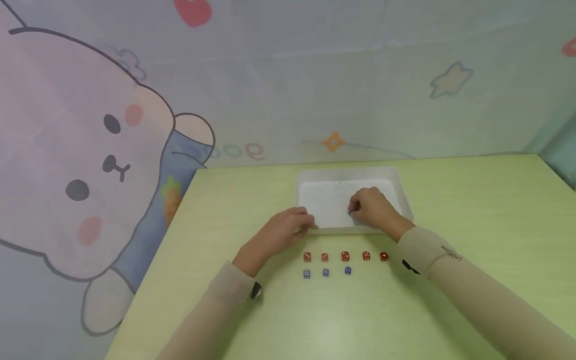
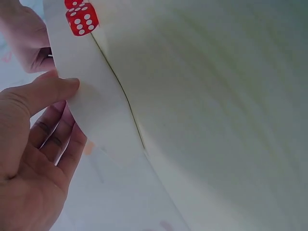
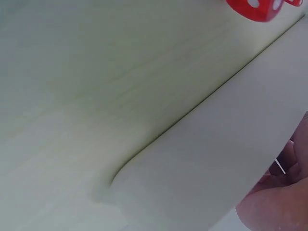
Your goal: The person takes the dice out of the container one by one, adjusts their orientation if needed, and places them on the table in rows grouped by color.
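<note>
A shallow white tray (image 1: 319, 231) lies on the table. At its front left corner my left hand (image 1: 288, 227) holds the wall, with the thumb (image 2: 62, 89) on the outer side and the other fingers behind the rim. My right hand (image 1: 371, 207) reaches over the front wall into the tray, its thumb and fingers pinched together low over the floor. A small dark thing shows at those fingertips; I cannot tell its kind. In the right wrist view, the tray wall (image 3: 207, 149) hides part of the right hand (image 3: 279, 202).
In front of the tray, several red dice (image 1: 345, 256) form a row, with three blue dice (image 1: 326, 272) in a second row nearer me. The yellow-green table (image 1: 472, 225) meets a cloth backdrop (image 1: 288, 90) printed with a cartoon bear (image 1: 148, 165).
</note>
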The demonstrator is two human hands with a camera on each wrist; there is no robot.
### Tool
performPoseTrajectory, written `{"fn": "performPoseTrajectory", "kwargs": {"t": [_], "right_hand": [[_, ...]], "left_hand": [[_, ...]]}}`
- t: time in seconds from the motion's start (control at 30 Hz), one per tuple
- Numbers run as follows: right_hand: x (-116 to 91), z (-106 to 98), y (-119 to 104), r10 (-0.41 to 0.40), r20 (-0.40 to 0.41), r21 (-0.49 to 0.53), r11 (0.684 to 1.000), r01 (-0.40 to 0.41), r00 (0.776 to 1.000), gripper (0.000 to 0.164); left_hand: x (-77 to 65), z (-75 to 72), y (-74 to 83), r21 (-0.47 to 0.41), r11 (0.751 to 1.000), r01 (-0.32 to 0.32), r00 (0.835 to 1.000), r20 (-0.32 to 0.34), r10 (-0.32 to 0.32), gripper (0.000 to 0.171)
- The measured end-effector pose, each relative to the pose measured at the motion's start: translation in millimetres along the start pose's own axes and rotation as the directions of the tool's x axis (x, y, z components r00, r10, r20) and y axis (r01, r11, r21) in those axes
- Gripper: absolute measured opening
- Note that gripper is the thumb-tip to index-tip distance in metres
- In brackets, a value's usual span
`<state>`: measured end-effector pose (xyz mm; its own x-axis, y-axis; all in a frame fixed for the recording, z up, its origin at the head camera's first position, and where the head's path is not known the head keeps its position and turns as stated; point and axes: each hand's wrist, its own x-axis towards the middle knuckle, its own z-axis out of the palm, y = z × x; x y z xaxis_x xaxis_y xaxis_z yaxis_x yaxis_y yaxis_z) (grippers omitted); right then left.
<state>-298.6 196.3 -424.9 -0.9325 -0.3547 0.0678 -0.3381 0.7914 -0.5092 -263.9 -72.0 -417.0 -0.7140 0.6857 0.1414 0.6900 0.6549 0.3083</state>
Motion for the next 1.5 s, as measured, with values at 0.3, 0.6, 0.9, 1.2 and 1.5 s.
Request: {"fn": "performPoseTrajectory", "kwargs": {"t": [0.3,0.6,0.9,1.2,1.5], "right_hand": [[-12,-7,4,0.02,0.044,-0.008,1.0,-0.02,0.999,0.011],[-19,-16,8,0.049,0.094,-0.057,0.997,-0.043,0.994,0.014],[-31,-33,23,0.051,0.117,-0.045,0.998,-0.046,0.992,0.013],[-25,-38,24,0.054,0.091,-0.1,0.994,-0.044,0.994,0.015],[-29,-30,23,0.091,0.009,-0.129,0.988,-0.089,0.996,0.016]], "left_hand": [[-5.2,-2.3,-5.7,-0.056,0.998,0.015,0.999,-0.035,-0.017,0.005],[-6.9,1.1,-3.3,-0.068,0.995,0.069,0.997,-0.033,-0.072,0.006],[-10.5,-2.7,6.7,-0.096,0.988,0.122,0.991,-0.05,-0.127,0.008],[-6.8,-2.2,7.6,-0.097,0.987,0.125,0.988,-0.079,-0.133,0.011],[-4.3,0.8,14.8,-0.106,0.985,0.135,0.987,-0.068,-0.143,0.012]]}}
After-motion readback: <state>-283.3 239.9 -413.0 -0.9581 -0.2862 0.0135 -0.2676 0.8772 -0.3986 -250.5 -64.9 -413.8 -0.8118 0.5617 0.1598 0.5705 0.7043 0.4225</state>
